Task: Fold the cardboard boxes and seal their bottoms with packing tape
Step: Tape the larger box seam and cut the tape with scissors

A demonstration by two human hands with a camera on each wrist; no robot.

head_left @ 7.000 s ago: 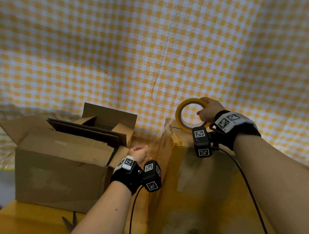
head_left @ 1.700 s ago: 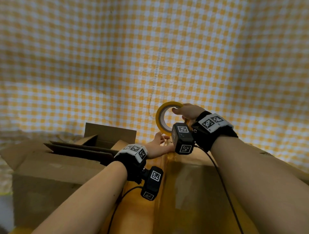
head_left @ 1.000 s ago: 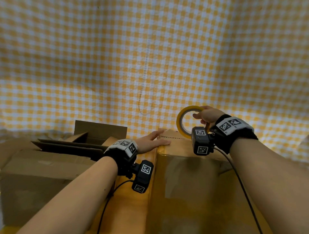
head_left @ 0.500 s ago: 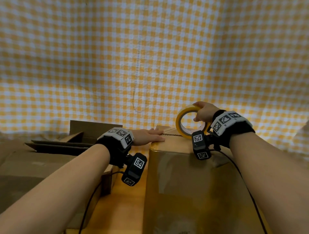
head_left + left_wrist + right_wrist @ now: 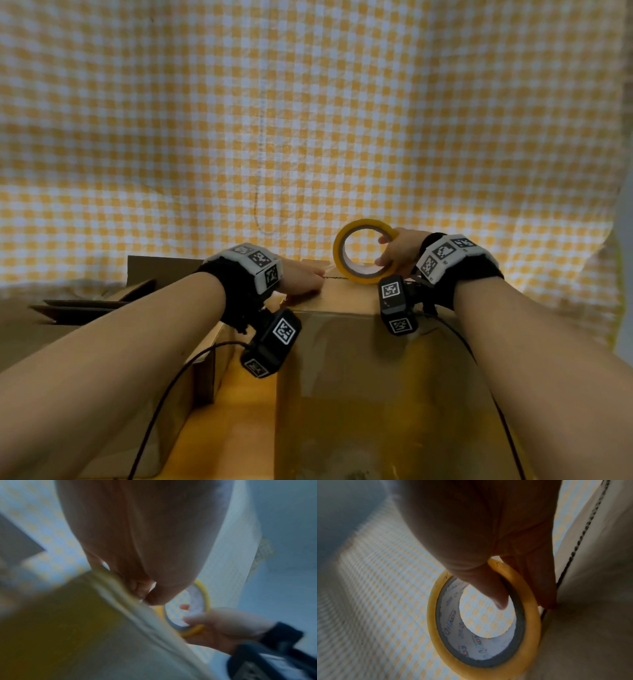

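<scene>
A yellow-and-white checked cloth (image 5: 308, 120) hangs as the backdrop, creased, with a faint seam down its middle. Below it lies a glossy yellow-wood tabletop (image 5: 236, 428). Light is dim and warm.

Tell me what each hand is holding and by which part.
Right hand grips the yellow ring-shaped roll of packing tape by its rim, thumb through the core. Left hand holds nothing; it presses on the brown cardboard box.
</scene>
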